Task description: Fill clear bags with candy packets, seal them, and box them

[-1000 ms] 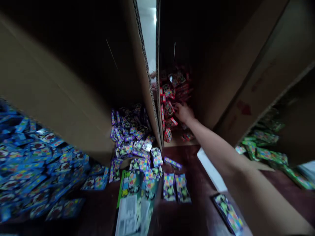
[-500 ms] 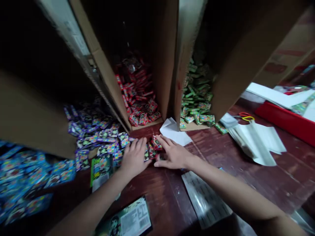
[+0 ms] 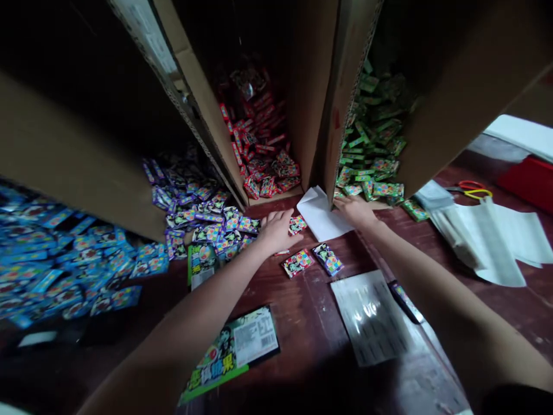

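Note:
My left hand (image 3: pixel 276 231) is low over the dark red tabletop, fingers loosely spread, beside a red candy packet (image 3: pixel 297 225). My right hand (image 3: pixel 356 211) reaches to the front of the right carton, its outstretched fingers at the edge of the green candy packets (image 3: pixel 384 167); the fingertips are partly hidden. Between my forearms lie another red packet (image 3: pixel 297 263) and a purple packet (image 3: pixel 327 259), side by side and apart from both hands. A folded white paper (image 3: pixel 322 214) sits between the hands, in front of the cartons.
Red packets (image 3: pixel 263 155) fill the middle carton; purple packets (image 3: pixel 203 213) and blue packets (image 3: pixel 78 259) spill out at left. Printed candy bags (image 3: pixel 246 340) and a clear plastic sheet (image 3: pixel 367 317) lie nearby. At right are scissors (image 3: pixel 475 190), white papers (image 3: pixel 496 242) and a cutter knife (image 3: pixel 406 301).
My right hand has left the small group of packets and moved away and right to the green packets. Red and purple packets now lie uncovered on the table. The view has shifted.

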{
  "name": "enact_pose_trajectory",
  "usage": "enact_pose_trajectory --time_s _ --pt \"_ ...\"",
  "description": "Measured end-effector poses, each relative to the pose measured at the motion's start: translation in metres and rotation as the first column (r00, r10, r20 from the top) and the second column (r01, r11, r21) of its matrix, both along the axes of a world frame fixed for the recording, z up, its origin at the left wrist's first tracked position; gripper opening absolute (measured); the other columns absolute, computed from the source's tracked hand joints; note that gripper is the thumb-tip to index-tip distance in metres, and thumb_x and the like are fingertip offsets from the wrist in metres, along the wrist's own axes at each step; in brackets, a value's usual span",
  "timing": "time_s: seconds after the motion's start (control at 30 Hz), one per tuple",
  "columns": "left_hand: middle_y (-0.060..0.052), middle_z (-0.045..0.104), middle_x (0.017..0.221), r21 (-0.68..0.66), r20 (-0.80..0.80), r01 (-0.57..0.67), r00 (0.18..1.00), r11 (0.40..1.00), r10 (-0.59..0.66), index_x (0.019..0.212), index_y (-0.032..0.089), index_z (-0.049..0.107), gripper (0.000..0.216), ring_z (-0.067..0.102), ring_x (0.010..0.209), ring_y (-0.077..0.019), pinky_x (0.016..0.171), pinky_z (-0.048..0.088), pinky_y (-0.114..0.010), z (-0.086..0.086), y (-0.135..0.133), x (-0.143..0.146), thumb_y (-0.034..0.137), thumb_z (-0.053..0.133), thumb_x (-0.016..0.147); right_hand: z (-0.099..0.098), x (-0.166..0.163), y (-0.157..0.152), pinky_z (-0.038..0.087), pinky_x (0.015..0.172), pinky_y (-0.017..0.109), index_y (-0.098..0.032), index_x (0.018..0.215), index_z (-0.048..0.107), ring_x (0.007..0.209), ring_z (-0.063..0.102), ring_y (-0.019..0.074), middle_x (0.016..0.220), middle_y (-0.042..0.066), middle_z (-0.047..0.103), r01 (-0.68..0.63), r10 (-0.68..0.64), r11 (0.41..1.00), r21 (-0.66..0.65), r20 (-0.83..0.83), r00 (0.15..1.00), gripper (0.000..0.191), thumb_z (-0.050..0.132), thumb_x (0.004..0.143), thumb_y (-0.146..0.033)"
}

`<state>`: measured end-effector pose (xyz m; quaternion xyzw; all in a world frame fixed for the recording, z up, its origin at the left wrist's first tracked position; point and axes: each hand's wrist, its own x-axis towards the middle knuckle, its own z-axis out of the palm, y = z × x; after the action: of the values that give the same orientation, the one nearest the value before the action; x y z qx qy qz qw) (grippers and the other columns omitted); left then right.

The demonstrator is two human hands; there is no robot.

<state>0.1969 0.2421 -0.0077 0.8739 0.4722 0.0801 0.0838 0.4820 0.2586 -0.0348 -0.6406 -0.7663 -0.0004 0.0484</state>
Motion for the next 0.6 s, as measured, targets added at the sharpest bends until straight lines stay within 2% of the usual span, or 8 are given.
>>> enact_pose_trajectory --time_s 0.1,0.2,0.27,0.3,0.37,0.47,0.53,0.6 --pt "-0.019 0.062 0.134 0.03 0.015 -0.036 0.999 0.999 0.036 0.143 0.011 0.046 0.057 0.053 0.126 -0.0361 0.105 0.04 -0.052 0.004 0.002 0.007 0.035 0.06 0.093 0.008 0.009 -0.036 0.051 0.096 0.043 -0.012 0.136 0.06 0.121 0.061 0.0318 0.139 0.018 0.063 0.049 -0.05 0.998 0.04 0.01 0.999 0.04 0.045 0.104 -0.03" --pt "-0.014 0.06 0.137 0.08 0.088 -0.016 0.996 0.997 0.009 0.145 0.015 0.044 0.053 0.052 0.127 -0.033 0.107 0.038 -0.049 0.017 -0.025 -0.008 0.032 0.057 0.096 0.023 0.009 -0.104 0.05 0.101 0.044 -0.014 0.144 0.054 0.123 0.062 0.0304 0.139 0.017 0.063 0.08 -0.076 0.988 0.135 -0.03 0.997 0.047 0.038 0.107 -0.037" --pt "-0.01 0.061 0.136 0.081 0.18 0.031 0.983 0.996 -0.045 0.143 0.019 0.045 0.052 0.054 0.125 -0.0294 0.107 0.04 -0.046 0.024 -0.061 -0.022 0.036 0.059 0.096 0.029 -0.007 -0.163 0.05 0.104 0.043 -0.021 0.142 0.057 0.122 0.064 0.0277 0.136 0.011 0.067 -0.011 0.046 0.962 0.272 -0.124 0.991 0.042 0.044 0.106 -0.037" --pt "-0.008 0.063 0.134 0.061 0.219 0.052 0.974 0.997 -0.064 0.142 0.021 0.046 0.052 0.056 0.123 -0.0277 0.106 0.042 -0.044 0.025 -0.082 -0.029 0.037 0.061 0.095 0.03 -0.02 -0.193 0.051 0.103 0.044 -0.025 0.145 0.055 0.121 0.065 0.0269 0.134 0.009 0.068 -0.092 0.141 0.954 0.286 -0.156 0.978 0.042 0.047 0.105 -0.034" --pt "-0.008 0.065 0.129 -0.004 0.227 0.051 0.973 0.999 -0.049 0.138 0.022 0.048 0.052 0.058 0.12 -0.0276 0.105 0.044 -0.044 0.021 -0.125 -0.041 0.037 0.066 0.091 0.028 -0.052 -0.248 0.056 0.096 0.045 -0.027 0.153 0.045 0.12 0.065 0.0275 0.137 0.009 0.066 -0.246 0.29 0.946 0.211 -0.212 0.933 0.05 0.05 0.103 -0.029" --pt "-0.008 0.066 0.126 -0.131 0.184 0.058 0.982 0.99 -0.033 0.136 0.023 0.05 0.049 0.061 0.118 -0.0287 0.104 0.046 -0.047 0.008 -0.171 -0.051 0.034 0.066 0.091 0.016 -0.094 -0.3 0.059 0.084 0.046 -0.031 0.147 0.052 0.111 0.069 0.0293 0.133 0.008 0.069 -0.282 0.284 0.958 0.05 -0.294 0.912 0.045 0.053 0.102 -0.03" --pt "-0.008 0.064 0.133 -0.243 0.202 0.123 0.977 0.962 -0.074 0.142 0.023 0.044 0.055 0.06 0.122 -0.0267 0.107 0.047 -0.044 0.0 -0.178 -0.057 0.03 0.063 0.091 0.007 -0.108 -0.311 0.058 0.088 0.05 -0.032 0.145 0.055 0.114 0.066 0.0314 0.137 0.008 0.066 -0.261 0.232 0.964 -0.048 -0.322 0.918 0.045 0.059 0.1 -0.036" --pt "-0.008 0.062 0.139 -0.33 0.224 0.245 0.958 0.912 -0.177 0.15 0.023 0.035 0.065 0.059 0.126 -0.024 0.109 0.046 -0.041 -0.002 -0.168 -0.062 0.022 0.061 0.09 0.001 -0.111 -0.309 0.052 0.099 0.056 -0.03 0.152 0.044 0.13 0.055 0.0364 0.152 0.011 0.053 -0.241 0.198 0.965 -0.102 -0.316 0.928 0.065 0.068 0.093 -0.042"
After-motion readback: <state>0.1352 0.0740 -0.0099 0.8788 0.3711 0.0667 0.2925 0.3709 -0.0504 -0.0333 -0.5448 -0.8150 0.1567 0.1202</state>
